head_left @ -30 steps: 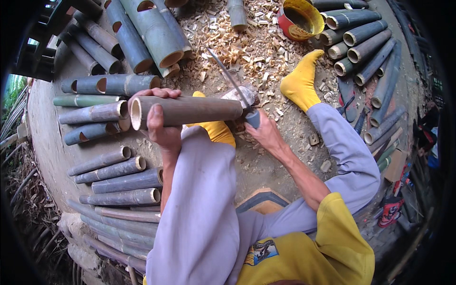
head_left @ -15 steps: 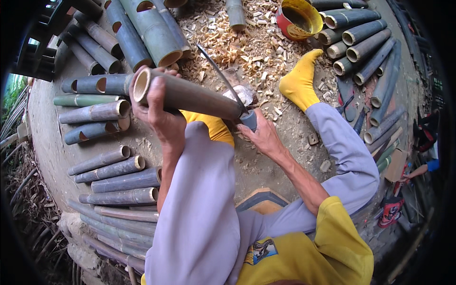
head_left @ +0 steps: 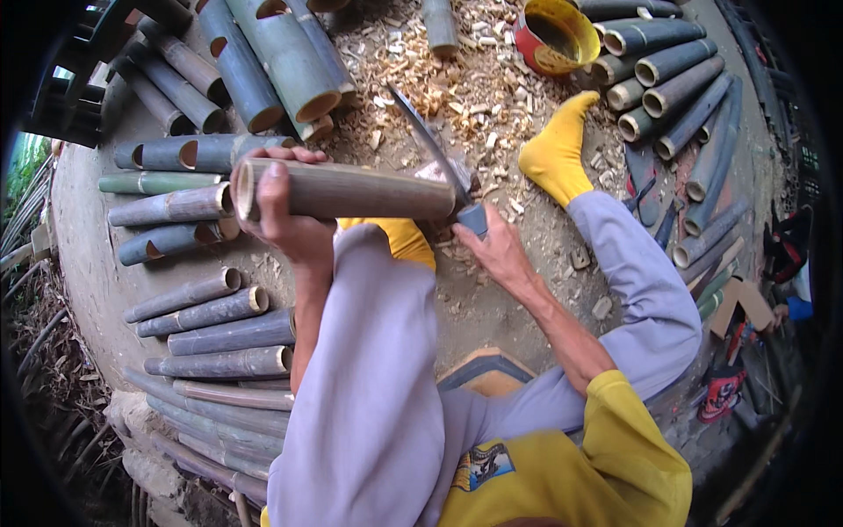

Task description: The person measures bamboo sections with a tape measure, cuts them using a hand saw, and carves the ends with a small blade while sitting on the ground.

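A brown bamboo tube [head_left: 364,191] lies nearly level above my bent left leg. My left hand [head_left: 279,206] is wrapped round its open left end, thumb on the near side. My right hand [head_left: 499,253] is closed on the grey handle of a long-bladed knife [head_left: 432,145]. The blade slants up and to the left from that handle, passing right by the tube's far right end; whether it touches the tube I cannot tell. Below the blade, a pale lump, partly hidden, sits on the ground by my yellow-socked left foot [head_left: 404,241].
Bamboo tubes [head_left: 224,356] lie in rows on my left, some with cut slots, and more bamboo tubes [head_left: 680,83] are stacked at the far right. Wood shavings [head_left: 474,97] cover the ground ahead. A red and yellow bucket [head_left: 555,39] stands beyond my right foot. Another person's hand [head_left: 780,314] shows at the right edge.
The bamboo tube has swung from a slant to nearly level, its left end lowered. My right hand and the knife have shifted slightly to the right.
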The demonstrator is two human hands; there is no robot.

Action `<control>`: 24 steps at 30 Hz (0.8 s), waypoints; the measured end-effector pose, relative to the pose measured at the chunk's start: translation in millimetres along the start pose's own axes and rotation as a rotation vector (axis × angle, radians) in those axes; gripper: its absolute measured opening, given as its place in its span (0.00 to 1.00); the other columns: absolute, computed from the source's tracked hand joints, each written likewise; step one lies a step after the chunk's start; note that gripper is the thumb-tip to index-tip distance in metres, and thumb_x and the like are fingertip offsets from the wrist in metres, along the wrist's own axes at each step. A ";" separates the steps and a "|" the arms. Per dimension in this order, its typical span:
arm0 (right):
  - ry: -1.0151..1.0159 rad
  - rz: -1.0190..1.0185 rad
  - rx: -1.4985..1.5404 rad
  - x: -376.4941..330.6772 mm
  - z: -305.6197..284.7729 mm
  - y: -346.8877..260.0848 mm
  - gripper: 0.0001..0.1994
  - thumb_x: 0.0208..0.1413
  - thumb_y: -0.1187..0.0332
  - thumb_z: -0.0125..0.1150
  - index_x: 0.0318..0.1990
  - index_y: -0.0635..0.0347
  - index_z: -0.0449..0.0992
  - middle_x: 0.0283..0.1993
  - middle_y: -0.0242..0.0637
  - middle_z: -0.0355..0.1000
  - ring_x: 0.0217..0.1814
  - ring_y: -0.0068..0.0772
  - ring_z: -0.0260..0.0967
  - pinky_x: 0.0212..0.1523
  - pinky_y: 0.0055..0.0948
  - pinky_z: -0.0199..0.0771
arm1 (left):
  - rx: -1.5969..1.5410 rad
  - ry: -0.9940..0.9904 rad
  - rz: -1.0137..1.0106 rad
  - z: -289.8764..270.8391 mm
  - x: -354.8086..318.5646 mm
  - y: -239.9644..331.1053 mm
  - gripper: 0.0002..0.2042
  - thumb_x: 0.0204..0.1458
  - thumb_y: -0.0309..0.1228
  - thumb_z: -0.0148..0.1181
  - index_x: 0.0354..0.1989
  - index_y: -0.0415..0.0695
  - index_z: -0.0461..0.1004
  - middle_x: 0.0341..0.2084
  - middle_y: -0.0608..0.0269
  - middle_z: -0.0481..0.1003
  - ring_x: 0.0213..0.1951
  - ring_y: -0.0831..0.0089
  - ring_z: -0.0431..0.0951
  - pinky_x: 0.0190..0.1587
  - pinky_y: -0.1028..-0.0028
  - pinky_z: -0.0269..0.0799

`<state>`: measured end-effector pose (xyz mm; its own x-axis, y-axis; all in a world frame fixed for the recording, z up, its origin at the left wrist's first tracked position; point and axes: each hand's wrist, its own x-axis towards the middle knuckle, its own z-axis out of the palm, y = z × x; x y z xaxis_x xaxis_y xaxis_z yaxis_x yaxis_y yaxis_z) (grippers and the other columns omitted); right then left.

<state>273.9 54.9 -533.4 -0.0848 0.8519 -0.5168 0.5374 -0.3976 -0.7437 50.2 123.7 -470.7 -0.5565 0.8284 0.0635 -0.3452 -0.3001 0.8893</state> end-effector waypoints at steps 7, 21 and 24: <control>0.443 -0.683 0.236 -22.9 -8.2 -40.4 0.15 0.52 0.68 0.61 0.42 0.64 0.64 0.29 0.37 0.71 0.26 0.22 0.70 0.25 0.24 0.71 | -0.103 -0.155 -0.001 -5.9 -1.0 -11.9 0.20 0.41 0.33 0.51 0.45 0.41 0.60 0.31 0.56 0.64 0.33 0.65 0.69 0.43 0.58 0.69; 0.317 -0.532 -0.033 -8.9 -3.8 -16.4 0.19 0.52 0.64 0.62 0.41 0.68 0.62 0.28 0.47 0.73 0.28 0.42 0.75 0.28 0.33 0.77 | -0.089 -0.306 0.084 -1.3 -5.3 -15.3 0.23 0.37 0.31 0.54 0.45 0.39 0.59 0.28 0.54 0.65 0.31 0.62 0.71 0.40 0.59 0.71; 0.086 -0.055 -0.034 12.4 3.4 22.3 0.16 0.52 0.65 0.61 0.41 0.67 0.66 0.29 0.42 0.72 0.28 0.33 0.72 0.26 0.28 0.71 | -0.097 -0.321 0.060 -3.5 -3.6 -12.2 0.23 0.37 0.31 0.54 0.44 0.39 0.59 0.29 0.54 0.65 0.32 0.62 0.71 0.41 0.59 0.71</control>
<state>282.0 55.5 -557.8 -0.0433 0.8988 -0.4362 0.5625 -0.3389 -0.7541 53.8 122.8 -483.3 -0.3168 0.9100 0.2675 -0.3982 -0.3836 0.8332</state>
